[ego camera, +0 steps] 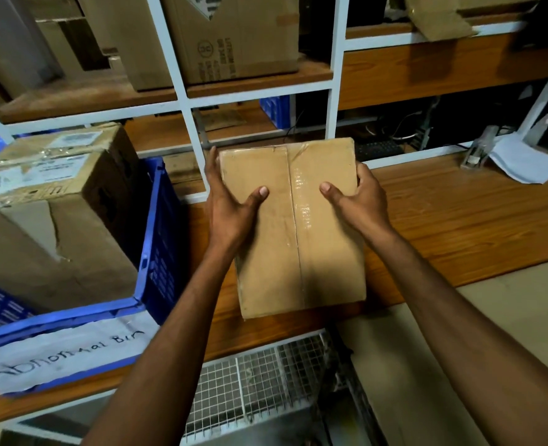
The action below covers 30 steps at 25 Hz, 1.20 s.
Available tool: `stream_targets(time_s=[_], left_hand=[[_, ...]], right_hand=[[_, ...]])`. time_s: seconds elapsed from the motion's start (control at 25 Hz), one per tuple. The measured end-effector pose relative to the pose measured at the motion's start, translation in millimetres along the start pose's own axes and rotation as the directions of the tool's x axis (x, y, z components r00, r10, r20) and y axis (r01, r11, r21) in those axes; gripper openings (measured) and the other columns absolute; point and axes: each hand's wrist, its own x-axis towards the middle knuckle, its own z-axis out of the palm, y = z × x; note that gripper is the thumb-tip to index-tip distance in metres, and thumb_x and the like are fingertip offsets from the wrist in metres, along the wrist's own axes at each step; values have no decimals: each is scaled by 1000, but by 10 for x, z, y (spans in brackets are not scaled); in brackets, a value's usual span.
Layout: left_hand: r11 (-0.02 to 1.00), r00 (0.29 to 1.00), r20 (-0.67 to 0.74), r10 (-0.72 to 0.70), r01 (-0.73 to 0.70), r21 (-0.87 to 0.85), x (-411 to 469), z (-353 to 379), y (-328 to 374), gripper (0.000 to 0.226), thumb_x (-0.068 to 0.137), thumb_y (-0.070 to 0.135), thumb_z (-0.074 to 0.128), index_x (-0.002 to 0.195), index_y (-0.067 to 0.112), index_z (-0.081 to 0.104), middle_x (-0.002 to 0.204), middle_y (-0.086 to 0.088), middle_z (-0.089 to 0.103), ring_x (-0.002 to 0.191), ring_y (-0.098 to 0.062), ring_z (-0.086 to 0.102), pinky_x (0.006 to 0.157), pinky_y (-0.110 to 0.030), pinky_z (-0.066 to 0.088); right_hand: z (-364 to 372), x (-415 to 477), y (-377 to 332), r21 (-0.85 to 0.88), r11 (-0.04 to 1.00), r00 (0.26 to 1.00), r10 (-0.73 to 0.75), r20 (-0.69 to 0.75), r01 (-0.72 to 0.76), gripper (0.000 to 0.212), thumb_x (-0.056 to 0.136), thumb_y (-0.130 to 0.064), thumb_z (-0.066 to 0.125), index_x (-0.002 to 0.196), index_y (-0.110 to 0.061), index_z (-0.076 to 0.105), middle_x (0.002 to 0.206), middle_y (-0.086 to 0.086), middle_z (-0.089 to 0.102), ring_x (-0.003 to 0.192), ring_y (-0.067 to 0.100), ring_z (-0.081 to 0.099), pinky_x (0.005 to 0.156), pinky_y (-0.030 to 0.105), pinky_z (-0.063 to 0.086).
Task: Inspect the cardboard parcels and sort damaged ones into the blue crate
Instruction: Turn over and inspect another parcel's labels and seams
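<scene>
- Cardboard parcel (293, 226) is dead centre over the wooden counter (459, 214).
- Left hand (231, 204) grips its 9 o'clock edge, right hand (359, 201) the 3 o'clock edge.
- Blue crate (160, 226) sits at 9 o'clock.

Single view, head-worn and wide-angle. It faces forward and steeply down onto the wooden counter (459, 220) at close range. The parcel (324, 252) sits centre frame. The blue crate (160, 220) occupies the left edge, and the white shelving (337, 75) bows across the top.
</scene>
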Motion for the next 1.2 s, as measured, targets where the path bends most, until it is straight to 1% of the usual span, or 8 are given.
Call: stream_targets(time_s=[0.16,0.4,0.52,0.6,0.72,0.84,1.0,1.2], left_hand=[[993,996,-63,-63,56,-107,-44,56,-36,82,94,23,76,161,23,30,157,0,45,131,1,40,95,-7,36],[998,995,-87,-46,41,-55,-48,43,-85,62,107,23,56,162,18,30,148,12,45,114,30,43,96,4,35],[999,998,-26,-50,50,8,-65,38,-160,79,101,33,66,165,21,22,161,-1,42,139,-3,43,117,-29,38],[993,997,0,-72,72,90,-107,85,-152,94,94,42,73,165,29,14,164,-5,38,145,-23,40,113,-40,35],[990,996,-35,-78,82,115,-122,137,-182,97,94,43,73,166,29,11,164,-6,36,146,-28,39,115,-45,34],[988,998,48,-50,43,148,-204,195,-231,120,85,55,79,165,29,-7,170,-7,19,151,-31,30,113,-43,29],[967,997,26,-68,60,246,-449,320,-292,138,74,70,80,164,25,-14,169,-11,7,150,-36,27,113,-47,37],[961,993,4,-119,114,253,-356,354,-289,135,75,70,79,165,26,-12,162,-16,16,142,-35,31,107,-39,32]], right_hand=[[-7,-5,111,13,1000,999,-6,-51,7,36,98,-41,63,130,-24,63,121,-6,70,110,13,65,98,48,55],[67,-106,87,-34,999,999,33,-38,-34,46,100,-45,61,139,-23,52,128,-2,66,115,19,62,95,41,53],[162,-152,114,-114,993,999,32,-38,-36,63,94,-49,68,145,-21,43,132,0,63,119,23,61,97,44,52],[206,-173,94,-160,986,999,50,-3,-49,85,86,-54,76,149,-22,29,138,4,58,121,26,58,98,46,52],[194,-147,150,-173,983,998,60,5,-58,96,83,-55,78,151,-23,21,142,7,54,125,30,56,99,48,52],[175,-138,162,-234,971,991,68,113,-40,115,79,-57,81,157,-23,3,156,8,39,135,31,47,106,49,47],[233,-148,189,-278,959,996,77,55,-59,118,77,-54,83,158,-22,4,156,9,39,135,33,47,103,45,45],[249,-84,162,-258,963,997,78,18,-71,112,78,-52,83,157,-23,9,153,7,43,134,32,49,99,41,45]])
